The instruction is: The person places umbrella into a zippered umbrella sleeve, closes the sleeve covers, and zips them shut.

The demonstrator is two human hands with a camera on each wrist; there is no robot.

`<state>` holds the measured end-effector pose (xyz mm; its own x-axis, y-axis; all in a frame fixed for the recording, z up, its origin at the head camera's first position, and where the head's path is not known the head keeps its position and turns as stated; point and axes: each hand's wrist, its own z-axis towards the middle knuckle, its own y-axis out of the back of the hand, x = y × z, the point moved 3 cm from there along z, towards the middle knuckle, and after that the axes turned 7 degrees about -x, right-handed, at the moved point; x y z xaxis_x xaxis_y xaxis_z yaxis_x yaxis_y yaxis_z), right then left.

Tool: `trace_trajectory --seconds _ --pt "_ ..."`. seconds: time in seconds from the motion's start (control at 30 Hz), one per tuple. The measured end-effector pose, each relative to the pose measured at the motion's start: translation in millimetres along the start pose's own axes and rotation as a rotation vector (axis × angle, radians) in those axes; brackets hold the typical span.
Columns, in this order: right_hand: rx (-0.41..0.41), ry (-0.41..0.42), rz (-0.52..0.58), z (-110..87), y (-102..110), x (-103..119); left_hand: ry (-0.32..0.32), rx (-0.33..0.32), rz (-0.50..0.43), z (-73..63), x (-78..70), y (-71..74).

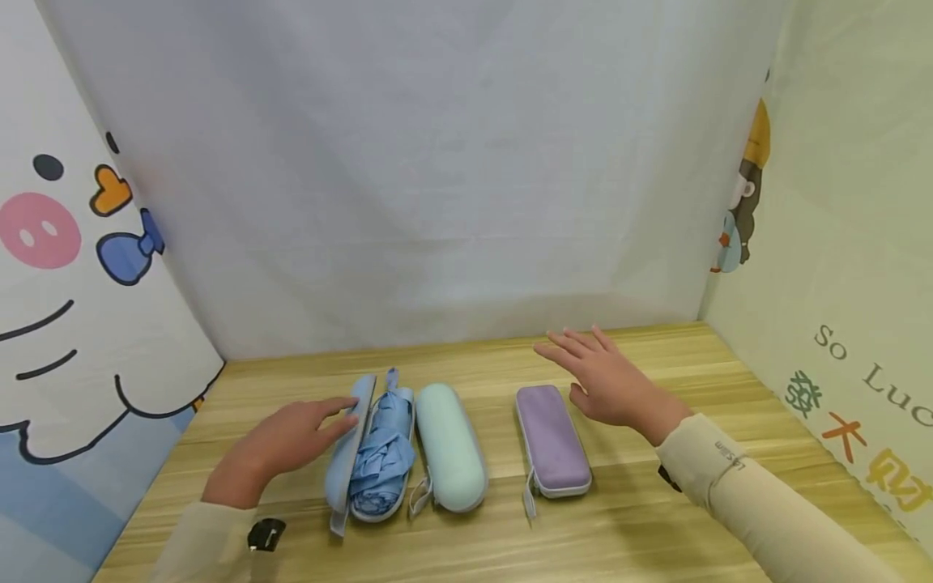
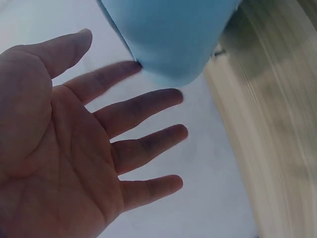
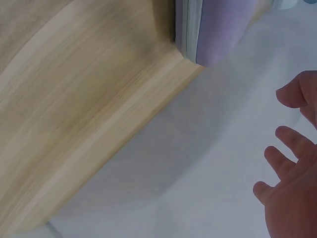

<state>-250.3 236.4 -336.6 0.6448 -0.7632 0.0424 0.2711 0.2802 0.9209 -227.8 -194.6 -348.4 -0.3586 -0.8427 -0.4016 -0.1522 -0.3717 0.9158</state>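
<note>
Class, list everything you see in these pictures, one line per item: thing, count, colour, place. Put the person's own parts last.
Open case: 1, blue, left end of the row
Folded fabric bundle: 1, blue, inside the open case
Mint case: 1, pale green, middle of the row
Purple case: 1, purple with pale edging, right end
Table: 1, wood-grain, beneath the cases
Back sheet: 1, pale grey, behind
Printed side sheets: 2, white-blue left, pale yellow-green right
Sleeves: 2, cream, both arms
Left hand: 1, bare, at the open case's lid
Right hand: 1, bare, near the purple case
</note>
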Motion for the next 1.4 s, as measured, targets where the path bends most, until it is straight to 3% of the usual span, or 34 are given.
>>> trace_trajectory --seconds 0.17,0.5,0.73,0.87,1.0,1.13,1.27,1.4 --pt "-0.016 0.004 0.013 -0.6 -2 1 -0.052 -0.041 -0.014 5.1 -12.6 -8.6" --pt "-0.034 0.007 0.009 -5.3 -2 1 0.073 -0.112 -0.017 18.0 -42.5 -36.7" --pt "-0.025 0.001 0.01 -8.1 -5 -1 0.065 -0.205 0.113 20.9 -65.4 -48.9" --pt "-0.036 0.006 0.014 -10.0 -7 -1 0.137 -0.205 0.119 21.3 -62.2 -57.6" --pt "-0.052 0.008 0.019 -10.9 -7 -1 0.181 -0.195 0.131 18.4 -53.1 -57.1" --pt "-0.064 0.014 0.018 -11.4 -6 0 0.123 -0.231 0.226 14.7 -43.5 -55.7" --pt "-0.066 0.017 0.02 -11.9 -7 0 0.023 -0.319 0.334 11.6 -35.5 -57.1" --pt "-0.073 0.012 0.028 -12.6 -7 0 -0.051 -0.375 0.373 9.3 -31.2 -60.8"
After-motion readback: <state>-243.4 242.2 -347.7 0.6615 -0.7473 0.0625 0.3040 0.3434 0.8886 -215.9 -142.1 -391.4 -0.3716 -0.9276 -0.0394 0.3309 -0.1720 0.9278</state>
